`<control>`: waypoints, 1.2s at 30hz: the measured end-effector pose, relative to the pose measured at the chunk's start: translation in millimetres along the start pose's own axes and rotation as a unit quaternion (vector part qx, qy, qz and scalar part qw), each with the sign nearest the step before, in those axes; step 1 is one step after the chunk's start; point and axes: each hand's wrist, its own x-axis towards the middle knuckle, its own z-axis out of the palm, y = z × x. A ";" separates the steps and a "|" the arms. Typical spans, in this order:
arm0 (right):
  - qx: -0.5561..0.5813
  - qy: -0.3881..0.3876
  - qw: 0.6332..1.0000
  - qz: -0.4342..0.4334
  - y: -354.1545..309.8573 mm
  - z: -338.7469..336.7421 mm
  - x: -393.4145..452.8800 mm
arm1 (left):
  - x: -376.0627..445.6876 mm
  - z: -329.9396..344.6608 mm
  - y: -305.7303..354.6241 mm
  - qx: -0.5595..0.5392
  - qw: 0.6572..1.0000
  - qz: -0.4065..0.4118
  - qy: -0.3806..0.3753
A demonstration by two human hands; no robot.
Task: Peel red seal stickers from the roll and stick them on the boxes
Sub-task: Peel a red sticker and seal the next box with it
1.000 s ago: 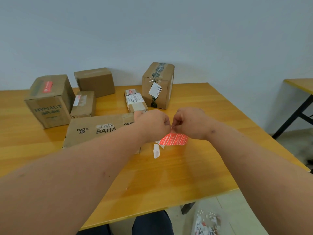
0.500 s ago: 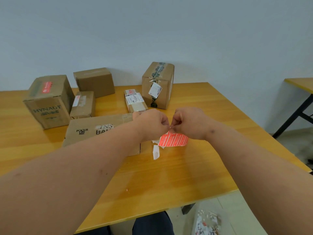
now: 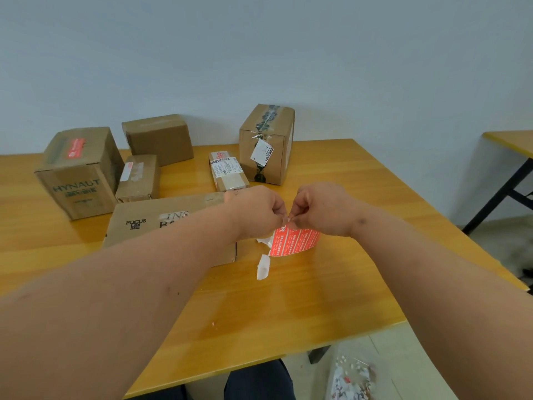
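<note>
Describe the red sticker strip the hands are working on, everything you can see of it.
The red sticker strip is a glossy red band printed with rows of small white text, too small to read. It hangs curved below the two hands, above the wooden table. The left hand and right hand pinch its top edge together. White backing paper trails from its left end toward the tabletop.

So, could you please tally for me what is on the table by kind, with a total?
Cardboard boxes: 6, namely HYNAUT box, plain box, small box, labelled box, tall box, flat box
Red sticker strips: 1, pinched by left hand and right hand
White backing scraps: 1
Total: 8
</note>
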 end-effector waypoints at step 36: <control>0.068 0.038 0.997 -0.004 -3.2 1.8 2.2 | 1.2 -5.2 -0.9 -0.084 0.996 -0.031 0.027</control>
